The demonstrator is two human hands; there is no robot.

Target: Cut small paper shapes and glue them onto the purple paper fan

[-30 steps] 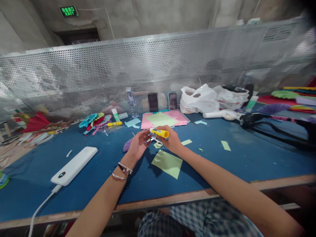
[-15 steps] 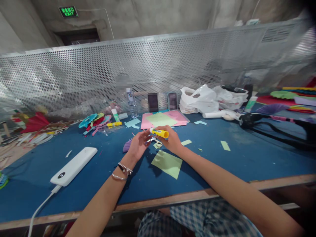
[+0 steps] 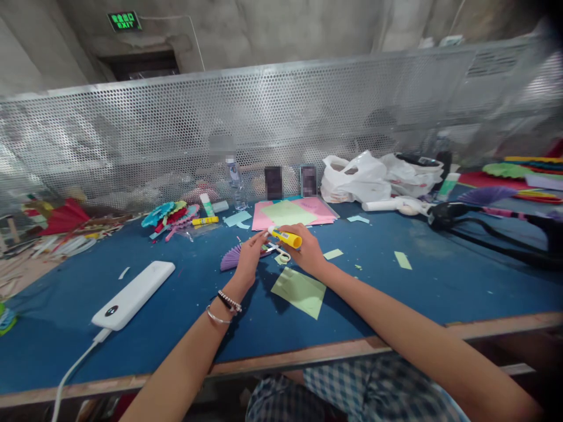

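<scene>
My right hand (image 3: 305,249) is closed around a yellow glue stick (image 3: 287,237), held sideways with its white tip pointing left. My left hand (image 3: 250,253) reaches towards that tip with the fingertips pinched together right by it. Whether the fingers hold a cap I cannot make out. Under the left hand lies a purple folded paper fan (image 3: 231,258). Small scissors (image 3: 281,254) rest on the blue table (image 3: 176,305) just below both hands. A pale green paper square (image 3: 299,291) lies a little nearer to me.
A white power bank (image 3: 132,294) with a cable lies at left. Pink and green sheets (image 3: 292,212) are stacked behind the hands. Colourful fans (image 3: 169,214), another glue stick (image 3: 204,221), white plastic bags (image 3: 378,176) and a black strap (image 3: 488,225) line the back and right. A perforated metal screen (image 3: 281,123) closes the far edge.
My left hand has lifted and moved forward to the glue stick's tip, uncovering more of the purple fan. The right hand has barely moved.
</scene>
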